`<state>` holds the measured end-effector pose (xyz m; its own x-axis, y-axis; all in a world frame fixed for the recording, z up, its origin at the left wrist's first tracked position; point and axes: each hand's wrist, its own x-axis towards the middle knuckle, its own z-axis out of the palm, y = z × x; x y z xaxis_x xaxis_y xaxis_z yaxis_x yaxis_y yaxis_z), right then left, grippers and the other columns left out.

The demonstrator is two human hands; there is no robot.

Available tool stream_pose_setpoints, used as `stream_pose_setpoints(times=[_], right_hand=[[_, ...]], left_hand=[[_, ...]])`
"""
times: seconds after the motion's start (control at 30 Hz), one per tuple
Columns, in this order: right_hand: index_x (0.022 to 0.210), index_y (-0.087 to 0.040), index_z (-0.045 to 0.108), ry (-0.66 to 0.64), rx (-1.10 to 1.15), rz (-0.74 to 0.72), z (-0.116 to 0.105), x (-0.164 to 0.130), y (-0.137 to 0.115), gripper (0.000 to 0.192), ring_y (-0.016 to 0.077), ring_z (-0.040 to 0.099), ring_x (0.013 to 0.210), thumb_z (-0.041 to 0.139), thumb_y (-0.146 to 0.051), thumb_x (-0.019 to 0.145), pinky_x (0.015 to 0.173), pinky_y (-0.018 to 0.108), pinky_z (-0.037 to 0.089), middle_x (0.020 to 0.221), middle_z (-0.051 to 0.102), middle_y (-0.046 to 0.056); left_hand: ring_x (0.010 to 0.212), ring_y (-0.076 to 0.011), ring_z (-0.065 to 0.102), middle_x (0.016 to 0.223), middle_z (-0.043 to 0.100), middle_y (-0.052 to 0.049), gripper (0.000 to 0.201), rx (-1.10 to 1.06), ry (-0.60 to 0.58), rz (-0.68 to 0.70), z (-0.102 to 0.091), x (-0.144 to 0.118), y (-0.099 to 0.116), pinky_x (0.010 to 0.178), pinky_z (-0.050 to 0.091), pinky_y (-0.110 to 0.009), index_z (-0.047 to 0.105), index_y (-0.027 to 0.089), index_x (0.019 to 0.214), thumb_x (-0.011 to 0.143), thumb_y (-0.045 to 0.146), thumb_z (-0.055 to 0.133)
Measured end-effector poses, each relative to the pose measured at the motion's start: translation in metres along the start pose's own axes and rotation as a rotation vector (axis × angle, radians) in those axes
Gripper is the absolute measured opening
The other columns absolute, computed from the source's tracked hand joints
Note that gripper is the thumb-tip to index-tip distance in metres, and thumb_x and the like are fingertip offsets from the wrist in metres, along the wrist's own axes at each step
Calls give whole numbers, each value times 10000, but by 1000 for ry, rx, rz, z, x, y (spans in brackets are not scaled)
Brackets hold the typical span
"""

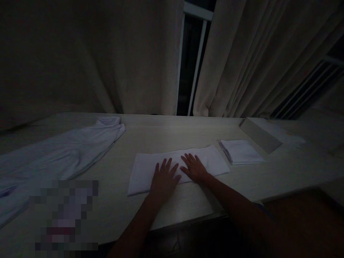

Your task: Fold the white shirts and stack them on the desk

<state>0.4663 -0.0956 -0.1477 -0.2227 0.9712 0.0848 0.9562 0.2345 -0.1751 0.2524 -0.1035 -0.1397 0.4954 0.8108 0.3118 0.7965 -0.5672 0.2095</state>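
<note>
A long white cloth (212, 159), folded into a strip, lies flat on the pale table (166, 138) in front of me. My left hand (163, 178) rests palm down on the middle of the strip with fingers spread. Right beside it, my right hand (194, 167) also presses flat on the cloth, fingers apart. The two hands nearly touch. Neither hand grips anything. The room is dim.
A small folded white cloth (242, 151) sits to the right of the strip. A pale garment (67, 150) is spread over the table's left side. A flat grey box (260, 134) lies at the back right. Curtains (255, 57) and a window frame stand behind the table.
</note>
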Motion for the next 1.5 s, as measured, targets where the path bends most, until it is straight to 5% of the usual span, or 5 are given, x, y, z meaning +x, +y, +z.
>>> stream_pose_setpoints(times=[0.13, 0.5, 1.03, 1.37, 1.5], right_hand=[[1517, -290, 241, 17, 24, 9, -1, 0, 2, 653, 246, 113, 1462, 258, -627, 958, 1171, 479, 71, 1582, 186, 34], [1509, -291, 263, 50, 83, 7, -3, -4, 5, 647, 236, 111, 1462, 272, -628, 957, 1177, 459, 41, 1580, 194, 24], [1501, -293, 286, 47, 138, 26, -8, -7, 8, 643, 246, 123, 1460, 317, -619, 948, 1174, 483, 37, 1574, 213, 33], [1505, -276, 270, 146, 79, -149, 25, 9, -116, 592, 242, 106, 1462, 234, -551, 981, 1185, 511, 48, 1575, 196, 22], [1493, -319, 297, 112, 100, -105, 30, -5, -95, 620, 259, 123, 1458, 260, -624, 954, 1181, 508, 85, 1575, 199, -3]], left_hand=[[1457, -320, 160, 1569, 268, -82, 654, -21, -89, -51, 29, 29, 7, 1148, 72, -547, 387, 314, 1444, 870, 628, 398], [1422, -372, 225, 1549, 267, -188, 800, 291, -141, -306, 18, 33, -120, 1105, 183, -540, 286, 184, 1495, 872, 683, 232], [1448, -357, 164, 1569, 255, -121, 706, 367, -124, -185, -16, -24, -67, 1121, 165, -553, 318, 260, 1482, 884, 635, 308], [1417, -425, 203, 1578, 217, -137, 650, 411, -104, -201, -10, -41, -72, 1096, 218, -545, 274, 265, 1501, 918, 550, 323], [1396, -437, 243, 1573, 229, -138, 677, 398, -106, -214, -8, -42, -73, 1087, 231, -544, 268, 269, 1502, 907, 588, 319]])
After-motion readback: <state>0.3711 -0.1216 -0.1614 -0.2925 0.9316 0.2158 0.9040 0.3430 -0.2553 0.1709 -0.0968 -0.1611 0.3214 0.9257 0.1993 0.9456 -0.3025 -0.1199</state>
